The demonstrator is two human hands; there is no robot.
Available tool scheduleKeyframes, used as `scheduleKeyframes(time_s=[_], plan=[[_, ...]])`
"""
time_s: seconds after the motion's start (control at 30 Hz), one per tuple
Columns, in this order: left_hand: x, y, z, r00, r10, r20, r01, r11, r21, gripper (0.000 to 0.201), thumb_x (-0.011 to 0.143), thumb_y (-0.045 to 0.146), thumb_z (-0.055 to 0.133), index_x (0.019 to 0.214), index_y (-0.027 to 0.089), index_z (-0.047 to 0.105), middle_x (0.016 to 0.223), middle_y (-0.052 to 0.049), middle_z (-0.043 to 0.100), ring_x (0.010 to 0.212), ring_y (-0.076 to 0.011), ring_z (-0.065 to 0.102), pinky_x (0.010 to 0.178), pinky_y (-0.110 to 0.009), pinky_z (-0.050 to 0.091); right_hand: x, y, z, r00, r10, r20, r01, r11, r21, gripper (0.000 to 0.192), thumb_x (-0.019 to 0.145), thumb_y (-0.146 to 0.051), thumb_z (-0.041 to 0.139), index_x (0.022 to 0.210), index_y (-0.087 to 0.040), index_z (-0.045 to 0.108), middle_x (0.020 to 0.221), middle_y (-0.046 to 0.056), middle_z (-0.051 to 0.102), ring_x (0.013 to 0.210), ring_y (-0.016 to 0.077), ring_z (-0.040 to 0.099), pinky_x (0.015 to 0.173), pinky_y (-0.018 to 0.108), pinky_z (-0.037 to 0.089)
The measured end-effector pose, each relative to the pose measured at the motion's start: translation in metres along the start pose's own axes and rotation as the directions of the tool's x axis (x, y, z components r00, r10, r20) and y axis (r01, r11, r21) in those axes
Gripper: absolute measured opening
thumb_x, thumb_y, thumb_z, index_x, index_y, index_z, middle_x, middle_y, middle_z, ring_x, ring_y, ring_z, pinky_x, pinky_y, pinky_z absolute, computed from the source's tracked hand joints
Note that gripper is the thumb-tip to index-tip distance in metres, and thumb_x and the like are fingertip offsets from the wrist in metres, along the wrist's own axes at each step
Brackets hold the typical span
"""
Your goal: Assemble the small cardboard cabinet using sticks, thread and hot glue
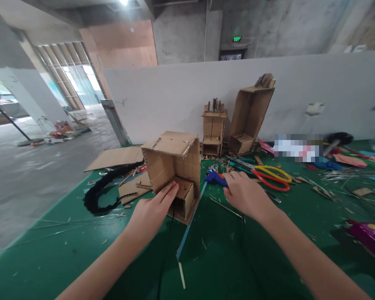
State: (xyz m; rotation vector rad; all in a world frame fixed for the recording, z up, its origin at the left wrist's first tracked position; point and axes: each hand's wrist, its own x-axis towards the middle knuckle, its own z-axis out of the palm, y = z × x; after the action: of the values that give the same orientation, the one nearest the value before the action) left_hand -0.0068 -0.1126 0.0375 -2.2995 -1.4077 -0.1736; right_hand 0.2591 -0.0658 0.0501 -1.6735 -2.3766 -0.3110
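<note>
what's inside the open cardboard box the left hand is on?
Inside the open brown cardboard box: a smaller cardboard compartment at the bottom, beside the left hand fingers. The compartment's own interior is dark, so its contents can't be seen.

Bright daylight left; edges warped

Head view. Two bare forearms enter from the bottom edge, uncovered as far as the frame shows: no sleeve, cuff or glove on either. Bare left hand (151, 210): no ring, watch or band visible; fingernails short and unpainted. Bare right hand (245, 193): wrist likewise unadorned, no bracelet or strap. No markings or tape seen on either arm.
</note>
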Motion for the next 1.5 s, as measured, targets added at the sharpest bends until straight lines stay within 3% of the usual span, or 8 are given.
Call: scheduleKeyframes(time_s=[0.37, 0.6, 0.73, 0.83, 0.97, 1.13, 1.3, 1.5], plan=[[0.004, 0.002, -0.001, 0.999, 0.035, -0.016, -0.033, 0.994, 0.100, 0.049, 0.083, -0.001, 0.031, 0.123, 0.013, 0.057, 0.142, -0.013, 0.043, 0.106, -0.0225, 0.062, 0.058, -0.026, 0.057, 0.025, 0.005, 0.038, 0.998, 0.058, 0.011, -0.057, 0.995, -0.084, 0.032, 0.076, -0.009, 0.046, 0.106, -0.006, 0.058, 0.097, 0.018, 0.063, 0.091, 0.0273, 0.055, 0.078, 0.035, 0.039], [0.011, 0.002, 0.008, 0.974, 0.095, -0.207, -0.049, 0.975, 0.215, 0.047, 0.082, 0.000, 0.034, 0.122, 0.010, 0.057, 0.131, -0.015, 0.055, 0.067, -0.0158, 0.068, 0.051, -0.027, 0.054, 0.020, 0.026, 0.031, 0.979, 0.160, -0.127, -0.165, 0.986, -0.027, 0.044, 0.080, -0.015, 0.043, 0.122, -0.004, 0.050, 0.102, 0.017, 0.063, 0.092, 0.0274, 0.055, 0.082, 0.037, 0.040], [0.022, 0.001, 0.013, 0.908, 0.122, -0.401, -0.014, 0.965, 0.261, 0.042, 0.083, 0.002, 0.037, 0.114, 0.011, 0.063, 0.123, -0.011, 0.063, 0.050, -0.0121, 0.062, 0.044, -0.026, 0.049, 0.011, 0.044, 0.021, 0.927, 0.185, -0.327, -0.140, 0.978, 0.157, 0.043, 0.078, -0.022, 0.047, 0.119, -0.009, 0.055, 0.108, 0.015, 0.064, 0.099, 0.0291, 0.056, 0.084, 0.039, 0.043], [0.027, 0.002, 0.015, 0.909, 0.084, -0.408, 0.031, 0.963, 0.268, 0.043, 0.082, 0.000, 0.037, 0.114, 0.011, 0.063, 0.123, -0.009, 0.063, 0.051, -0.0129, 0.063, 0.044, -0.027, 0.049, 0.001, 0.052, 0.016, 0.879, 0.198, -0.435, -0.019, 0.924, 0.383, 0.040, 0.074, -0.026, 0.050, 0.111, -0.012, 0.059, 0.103, 0.013, 0.066, 0.092, 0.0281, 0.061, 0.079, 0.038, 0.046], [0.022, 0.005, 0.014, 0.928, 0.066, -0.367, 0.029, 0.968, 0.249, 0.043, 0.081, -0.001, 0.037, 0.115, 0.008, 0.063, 0.126, -0.010, 0.060, 0.052, -0.0135, 0.063, 0.041, -0.028, 0.048, -0.011, 0.046, 0.014, 0.924, 0.243, -0.294, 0.013, 0.750, 0.661, 0.027, 0.069, -0.027, 0.054, 0.093, -0.017, 0.062, 0.071, 0.004, 0.066, 0.062, 0.0217, 0.060, 0.058, 0.031, 0.045], [0.011, 0.006, 0.011, 0.946, 0.021, -0.323, 0.047, 0.978, 0.201, 0.045, 0.083, 0.004, 0.039, 0.125, 0.005, 0.054, 0.139, -0.011, 0.046, 0.068, -0.0172, 0.067, 0.045, -0.030, 0.050, -0.017, 0.029, 0.012, 0.950, 0.305, -0.072, -0.011, 0.263, 0.965, 0.010, 0.067, -0.028, 0.057, 0.063, -0.019, 0.058, 0.051, 0.000, 0.058, 0.052, 0.0172, 0.056, 0.055, 0.029, 0.043], [0.009, 0.005, 0.011, 0.948, 0.036, -0.317, 0.024, 0.983, 0.184, 0.038, 0.090, 0.014, 0.041, 0.125, 0.008, 0.054, 0.139, -0.009, 0.047, 0.063, -0.0170, 0.067, 0.043, -0.032, 0.048, -0.020, 0.026, 0.007, 0.968, 0.252, -0.012, 0.043, -0.117, 0.992, 0.010, 0.063, -0.022, 0.058, 0.054, -0.019, 0.057, 0.047, -0.002, 0.054, 0.045, 0.0149, 0.054, 0.054, 0.031, 0.044], [0.009, 0.007, 0.010, 0.889, 0.022, -0.457, 0.011, 0.998, 0.068, 0.028, 0.090, 0.023, 0.049, 0.114, 0.012, 0.059, 0.121, -0.005, 0.064, 0.067, -0.0146, 0.068, 0.047, -0.027, 0.047, -0.022, 0.026, 0.010, 0.982, 0.190, 0.016, 0.018, -0.179, 0.984, 0.034, 0.074, -0.029, 0.060, 0.043, -0.019, 0.050, 0.039, -0.003, 0.043, 0.037, 0.0116, 0.045, 0.049, 0.030, 0.038]])
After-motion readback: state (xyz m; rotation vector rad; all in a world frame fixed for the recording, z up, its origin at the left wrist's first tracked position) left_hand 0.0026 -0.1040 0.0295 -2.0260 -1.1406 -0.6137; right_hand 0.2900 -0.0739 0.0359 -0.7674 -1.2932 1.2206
